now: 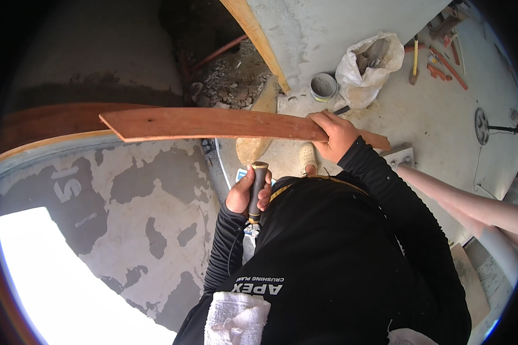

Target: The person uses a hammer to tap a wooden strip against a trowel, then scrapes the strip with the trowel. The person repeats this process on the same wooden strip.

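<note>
My right hand [335, 138] is closed around a long reddish-brown wooden board [207, 124] near its right end. The board lies crosswise in front of me, and its left end is cut to a slanted point. Lower and to the left, my left hand [240, 199] grips a dark tool handle [258, 179] with gold-coloured bands at its ends. Below that hand something shiny shows against my black clothing; whether it is the tool's blade, I cannot tell. A short black rod [341, 110] shows just beyond my right hand, and I cannot tell whether it touches it.
A patchy grey wall [155, 184] stands at left, topped by a reddish wooden frame [52, 127]. Rubble [236, 80] lies beyond the opening. A grey bucket [323, 86], a white sack [369, 72], a yellow-handled tool [415, 60] and a fan [482, 126] stand ahead and right.
</note>
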`<state>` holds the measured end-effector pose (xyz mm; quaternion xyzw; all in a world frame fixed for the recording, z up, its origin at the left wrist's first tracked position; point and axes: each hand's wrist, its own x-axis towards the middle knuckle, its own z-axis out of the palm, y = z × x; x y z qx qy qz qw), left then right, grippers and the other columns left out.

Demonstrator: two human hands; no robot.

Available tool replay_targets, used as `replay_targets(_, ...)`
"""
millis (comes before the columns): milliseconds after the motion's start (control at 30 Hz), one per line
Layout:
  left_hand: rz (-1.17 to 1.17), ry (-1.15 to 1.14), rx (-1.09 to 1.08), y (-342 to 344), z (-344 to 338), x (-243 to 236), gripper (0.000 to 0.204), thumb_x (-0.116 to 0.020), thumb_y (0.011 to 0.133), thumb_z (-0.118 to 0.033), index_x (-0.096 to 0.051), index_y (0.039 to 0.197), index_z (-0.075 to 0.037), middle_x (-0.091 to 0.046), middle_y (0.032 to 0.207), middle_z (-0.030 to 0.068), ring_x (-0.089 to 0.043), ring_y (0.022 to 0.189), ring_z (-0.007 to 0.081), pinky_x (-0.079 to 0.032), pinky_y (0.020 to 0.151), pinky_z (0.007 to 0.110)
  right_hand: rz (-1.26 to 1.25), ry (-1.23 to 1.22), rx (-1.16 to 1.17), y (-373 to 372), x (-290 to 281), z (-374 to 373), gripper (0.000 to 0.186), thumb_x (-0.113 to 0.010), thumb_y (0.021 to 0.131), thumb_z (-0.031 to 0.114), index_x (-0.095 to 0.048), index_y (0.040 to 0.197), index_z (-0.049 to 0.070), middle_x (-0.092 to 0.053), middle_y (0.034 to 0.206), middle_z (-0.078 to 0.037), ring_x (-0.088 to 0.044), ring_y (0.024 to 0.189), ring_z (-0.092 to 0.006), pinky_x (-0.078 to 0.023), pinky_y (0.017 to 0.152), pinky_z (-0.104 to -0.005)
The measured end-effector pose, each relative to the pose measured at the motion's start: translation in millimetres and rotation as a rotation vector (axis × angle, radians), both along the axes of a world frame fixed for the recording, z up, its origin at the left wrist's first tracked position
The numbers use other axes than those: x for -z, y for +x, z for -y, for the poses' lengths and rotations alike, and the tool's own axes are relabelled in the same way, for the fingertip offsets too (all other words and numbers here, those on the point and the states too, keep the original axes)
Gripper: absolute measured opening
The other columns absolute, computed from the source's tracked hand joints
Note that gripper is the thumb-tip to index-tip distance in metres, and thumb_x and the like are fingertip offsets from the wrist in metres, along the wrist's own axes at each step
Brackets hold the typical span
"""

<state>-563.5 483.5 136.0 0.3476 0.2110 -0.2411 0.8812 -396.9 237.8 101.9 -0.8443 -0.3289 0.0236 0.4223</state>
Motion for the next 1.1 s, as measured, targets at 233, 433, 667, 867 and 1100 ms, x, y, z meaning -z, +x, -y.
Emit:
replay_targets(233,0.009,0.176,0.088,-3,-10,-4,0.057,-0.028,0.108,-0.057,-0.050,0.099,-0.005,-0.047,0.064,0.0021,-0.043,0.043,0.0111,-0.042,0.043,0.025,-0.076,-0.236,0.120,18,-21,7,0.026,-0.070,0.080,0.016,-0.055,0.099,0.006,-0.068,0.089,-0.017,-0.067,0.083,-0.0426,-0.055,0.071,-0.0501)
replay_targets(433,-0.006,0.071,0.087,-1,-11,-3,0.058,-0.028,0.108,-0.059,-0.049,0.096,-0.006,-0.045,0.063,0.0013,-0.042,0.043,0.0106,-0.039,0.041,0.025,-0.013,-0.093,-0.131,11,-37,13,0.023,-0.069,0.082,0.016,-0.055,0.098,0.006,-0.068,0.080,-0.020,-0.067,0.079,-0.0445,-0.054,0.069,-0.0523)
replay_targets(667,0.027,-0.169,0.147,-2,-7,-7,0.057,-0.029,0.108,-0.058,-0.048,0.095,-0.006,-0.044,0.062,0.0017,-0.041,0.043,0.0107,-0.038,0.041,0.024,-0.148,-0.112,0.121,23,-29,13,0.022,-0.068,0.083,0.016,-0.055,0.097,0.004,-0.066,0.078,-0.023,-0.065,0.079,-0.0476,-0.052,0.067,-0.0534)
replay_targets(867,0.042,0.585,0.124,6,5,0,0.057,-0.027,0.110,-0.052,-0.052,0.098,-0.002,-0.050,0.064,0.0047,-0.046,0.046,0.0130,-0.040,0.046,0.025,0.032,-0.202,-0.060,-6,-27,23,0.032,-0.070,0.076,0.014,-0.055,0.102,0.006,-0.067,0.082,-0.018,-0.068,0.078,-0.0413,-0.056,0.068,-0.0489)
replay_targets(1100,0.159,1.007,0.062,1,14,-7,0.053,-0.030,0.113,-0.042,-0.055,0.091,0.000,-0.053,0.061,0.0049,-0.046,0.045,0.0116,-0.038,0.043,0.026,-0.138,-0.254,-0.153,-20,-46,25,0.025,-0.068,0.078,0.015,-0.055,0.096,0.003,-0.068,0.079,-0.022,-0.068,0.075,-0.0434,-0.055,0.067,-0.0512)
